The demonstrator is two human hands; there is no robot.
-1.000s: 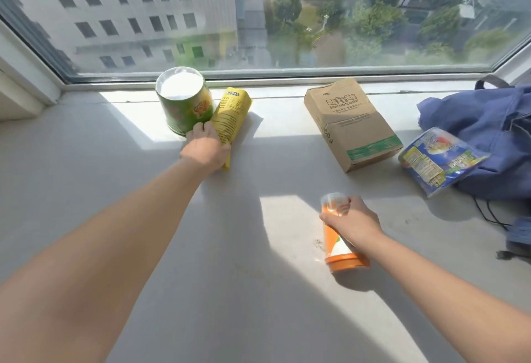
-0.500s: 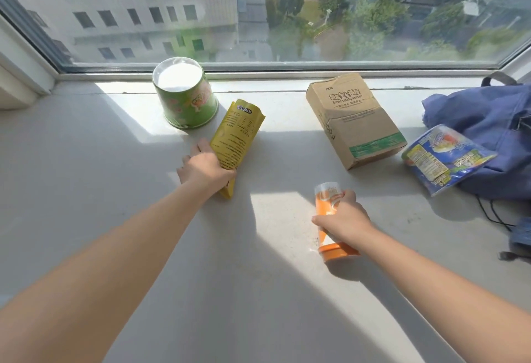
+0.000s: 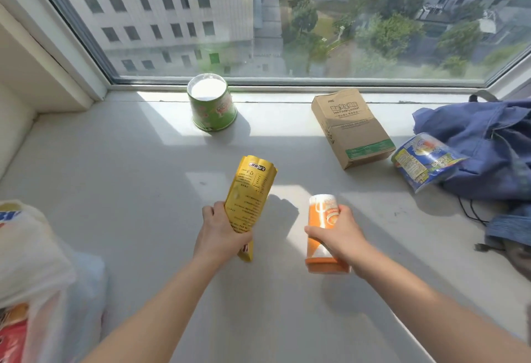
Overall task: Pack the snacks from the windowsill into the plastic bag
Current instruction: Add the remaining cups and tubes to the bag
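Left hand (image 3: 219,232): one yellow packet (image 3: 249,197); right hand (image 3: 340,233): one orange can (image 3: 321,233).

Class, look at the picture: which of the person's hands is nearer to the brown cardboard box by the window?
Right. The right hand, holding the orange can, sits below the cardboard box; the left hand, holding the yellow packet, is farther left.

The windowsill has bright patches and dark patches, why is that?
Head view: sun through the window lights patches of the windowsill; the green cup and cardboard box cast shadows. The yellow packet in the left hand shades the sill too. The wide lens bends the window frame.
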